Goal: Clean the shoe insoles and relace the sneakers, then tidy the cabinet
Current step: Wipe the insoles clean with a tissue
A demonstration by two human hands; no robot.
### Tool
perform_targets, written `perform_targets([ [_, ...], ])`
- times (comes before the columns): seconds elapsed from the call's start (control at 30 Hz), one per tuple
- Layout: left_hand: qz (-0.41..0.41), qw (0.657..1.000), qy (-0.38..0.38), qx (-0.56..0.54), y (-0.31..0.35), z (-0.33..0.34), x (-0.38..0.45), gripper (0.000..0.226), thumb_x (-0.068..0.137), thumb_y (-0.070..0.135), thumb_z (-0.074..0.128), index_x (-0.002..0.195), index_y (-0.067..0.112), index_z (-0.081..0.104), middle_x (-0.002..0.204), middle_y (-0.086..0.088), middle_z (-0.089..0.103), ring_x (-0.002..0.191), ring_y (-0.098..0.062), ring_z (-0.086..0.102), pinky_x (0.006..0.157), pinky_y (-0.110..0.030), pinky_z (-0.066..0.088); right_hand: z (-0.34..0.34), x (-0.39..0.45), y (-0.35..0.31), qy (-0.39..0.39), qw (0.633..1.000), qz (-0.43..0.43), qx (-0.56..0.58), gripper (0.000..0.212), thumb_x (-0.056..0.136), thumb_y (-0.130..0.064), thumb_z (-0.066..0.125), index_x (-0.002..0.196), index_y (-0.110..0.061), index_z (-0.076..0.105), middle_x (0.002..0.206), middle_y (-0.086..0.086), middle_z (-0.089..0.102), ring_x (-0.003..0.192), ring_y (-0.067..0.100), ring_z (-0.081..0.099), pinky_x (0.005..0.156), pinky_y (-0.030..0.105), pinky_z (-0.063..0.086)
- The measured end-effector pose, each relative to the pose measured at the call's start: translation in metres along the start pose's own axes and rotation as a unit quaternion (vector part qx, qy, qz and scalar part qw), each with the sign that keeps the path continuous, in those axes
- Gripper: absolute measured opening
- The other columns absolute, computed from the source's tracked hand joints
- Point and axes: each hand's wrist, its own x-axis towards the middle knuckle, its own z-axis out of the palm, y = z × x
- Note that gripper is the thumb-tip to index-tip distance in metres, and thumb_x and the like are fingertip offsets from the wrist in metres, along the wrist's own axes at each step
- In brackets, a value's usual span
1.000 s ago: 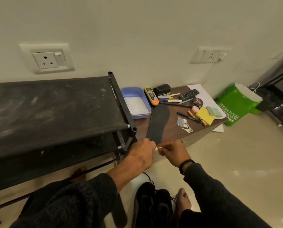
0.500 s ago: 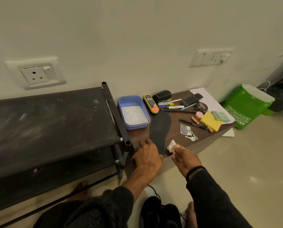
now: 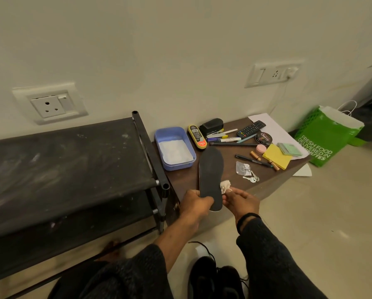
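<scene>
A black insole [image 3: 211, 171] lies lengthwise on the low brown cabinet top [image 3: 228, 167], its heel end over the front edge. My left hand [image 3: 194, 205] grips that heel end at its left side. My right hand [image 3: 240, 198] pinches a small crumpled whitish cloth [image 3: 225, 186] against the insole's right edge. Black sneakers [image 3: 215, 279] with loose laces sit on the floor below my arms. A blue tub [image 3: 174, 147] holding white powder stands left of the insole's toe.
A black shoe rack [image 3: 72, 169] stands at the left. The cabinet top also holds a polish tube [image 3: 197, 137], remote [image 3: 251, 128], polish tin [image 3: 263, 138], pens, yellow sticky notes [image 3: 277, 156] and keys [image 3: 252, 179]. A green bag [image 3: 325, 137] sits on the floor at right.
My hands moved apart from a joined pinch at the cabinet's edge. The left now grips the insole's heel, the right brought the cloth to the insole's right side.
</scene>
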Motion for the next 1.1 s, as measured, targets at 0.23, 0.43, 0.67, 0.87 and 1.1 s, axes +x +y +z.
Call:
perform_targets([
  [0.23, -0.077, 0.979, -0.069, -0.178, 0.003, -0.017, -0.037, 0.013, 0.090, 0.021, 0.070, 0.103, 0.018, 0.071, 0.078, -0.001, 0.069, 0.054, -0.008, 0.057, 0.046, -0.020, 0.039, 0.001, -0.012, -0.004, 0.032, 0.999, -0.036, -0.012, 0.006, 0.090, 0.002, 0.067, 0.093, -0.003, 0.066, 0.074, 0.010, 0.068, 0.061, 0.014, 0.064, 0.051, 0.021, 0.052],
  [0.43, -0.066, 0.973, -0.100, -0.195, -0.013, -0.043, -0.077, 0.018, 0.091, 0.021, 0.072, 0.109, 0.017, 0.072, 0.078, 0.001, 0.070, 0.064, -0.010, 0.059, 0.056, -0.022, 0.045, 0.005, -0.019, -0.005, -0.012, 0.999, -0.022, -0.021, 0.008, 0.090, 0.004, 0.066, 0.096, 0.000, 0.066, 0.077, 0.016, 0.069, 0.061, 0.020, 0.065, 0.062, 0.030, 0.059],
  [0.67, -0.054, 0.979, -0.085, -0.178, -0.043, -0.082, -0.135, 0.030, 0.087, 0.028, 0.077, 0.115, 0.019, 0.071, 0.089, 0.001, 0.074, 0.070, -0.008, 0.061, 0.061, -0.021, 0.049, 0.012, -0.038, -0.005, -0.013, 0.996, -0.022, -0.084, 0.033, 0.087, 0.000, 0.069, 0.118, -0.007, 0.064, 0.102, 0.016, 0.070, 0.076, 0.024, 0.066, 0.073, 0.038, 0.059],
  [0.87, -0.041, 0.977, -0.093, -0.189, -0.052, -0.109, -0.182, 0.030, 0.085, 0.031, 0.079, 0.112, 0.019, 0.073, 0.094, 0.000, 0.075, 0.074, -0.009, 0.062, 0.068, -0.024, 0.050, 0.005, -0.114, -0.005, -0.104, 0.987, -0.007, -0.125, 0.025, 0.093, -0.005, 0.067, 0.116, -0.008, 0.060, 0.101, 0.016, 0.068, 0.098, 0.033, 0.068, 0.086, 0.044, 0.057],
  [1.1, -0.019, 0.978, -0.084, -0.192, -0.065, -0.110, -0.209, 0.038, 0.085, 0.033, 0.079, 0.117, 0.015, 0.068, 0.082, 0.004, 0.070, 0.064, -0.006, 0.060, 0.056, -0.019, 0.046, 0.004, -0.186, 0.006, -0.165, 0.979, 0.099, -0.064, 0.010, 0.100, -0.014, 0.057, 0.101, -0.006, 0.063, 0.111, 0.014, 0.066, 0.098, 0.025, 0.064, 0.093, 0.040, 0.050],
])
